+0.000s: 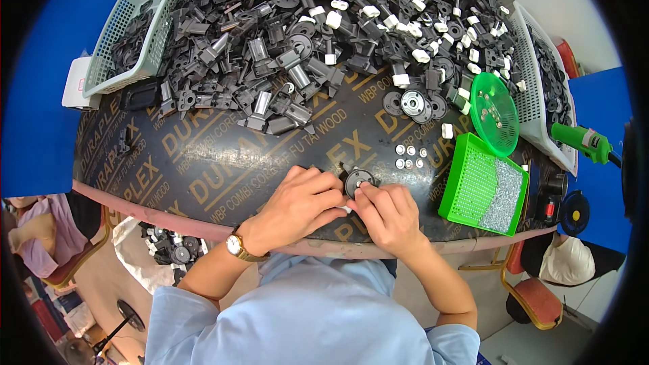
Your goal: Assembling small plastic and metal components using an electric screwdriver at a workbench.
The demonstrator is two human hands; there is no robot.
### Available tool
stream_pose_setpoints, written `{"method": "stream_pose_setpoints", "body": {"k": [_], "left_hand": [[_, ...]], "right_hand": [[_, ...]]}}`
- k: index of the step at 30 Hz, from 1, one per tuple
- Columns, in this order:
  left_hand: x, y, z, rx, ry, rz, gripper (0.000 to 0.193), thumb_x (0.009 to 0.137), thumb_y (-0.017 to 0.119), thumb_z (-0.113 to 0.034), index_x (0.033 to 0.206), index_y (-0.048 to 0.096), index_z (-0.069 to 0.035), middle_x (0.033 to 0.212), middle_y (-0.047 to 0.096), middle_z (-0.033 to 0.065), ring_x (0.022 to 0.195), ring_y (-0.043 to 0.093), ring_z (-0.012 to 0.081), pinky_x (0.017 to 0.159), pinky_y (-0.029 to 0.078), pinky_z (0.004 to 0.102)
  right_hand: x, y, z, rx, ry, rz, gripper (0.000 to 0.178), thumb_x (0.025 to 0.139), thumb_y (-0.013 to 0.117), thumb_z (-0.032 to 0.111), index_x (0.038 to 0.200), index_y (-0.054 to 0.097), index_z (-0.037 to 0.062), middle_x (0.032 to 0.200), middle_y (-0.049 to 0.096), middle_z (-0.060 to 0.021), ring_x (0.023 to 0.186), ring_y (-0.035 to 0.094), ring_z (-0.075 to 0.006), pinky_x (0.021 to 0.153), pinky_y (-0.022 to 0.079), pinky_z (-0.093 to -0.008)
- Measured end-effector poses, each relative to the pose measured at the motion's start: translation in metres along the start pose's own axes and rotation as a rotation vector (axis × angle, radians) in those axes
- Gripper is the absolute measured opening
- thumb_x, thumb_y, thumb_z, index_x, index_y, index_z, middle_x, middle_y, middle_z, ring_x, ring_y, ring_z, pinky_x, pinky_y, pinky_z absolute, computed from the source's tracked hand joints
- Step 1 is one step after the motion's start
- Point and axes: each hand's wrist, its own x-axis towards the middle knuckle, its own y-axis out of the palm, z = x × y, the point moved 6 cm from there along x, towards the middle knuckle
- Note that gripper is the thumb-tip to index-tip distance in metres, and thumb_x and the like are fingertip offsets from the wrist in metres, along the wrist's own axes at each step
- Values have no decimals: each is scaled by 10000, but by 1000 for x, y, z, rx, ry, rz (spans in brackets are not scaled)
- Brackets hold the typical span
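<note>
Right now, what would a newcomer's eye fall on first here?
Probably the heap of black and white plastic parts across the far side of the table. Next, the bright green tray and round green basket at right. Centrally, near the close edge, the left hand and right hand hold a black disc-shaped part.

Tray (468,192) lies right of disc (351,180).

black disc (355,177), green tray (466,186)
</note>
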Motion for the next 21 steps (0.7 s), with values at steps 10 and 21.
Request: {"method": "stream_pose_setpoints", "body": {"k": [10,21], "left_hand": [[4,-11,-2,11,-30,-70,251,729,807,-136,945,685,-101,939,640,26,856,591,209,770,426,342],[12,-6,-21,280,9,-31,474,736,793,-159,1184,650,-105,1348,528,119,1137,532,311,895,454,426]], "right_hand": [[1,-4,2,0,95,72,281,742,771,125,981,671,20,1025,645,-77,840,568,-223,754,442,-386],[-62,-203,-196,-186,697,-989,466,923,695,81,1278,411,-22,1163,541,-105,1049,530,-163,924,454,-284]]}}
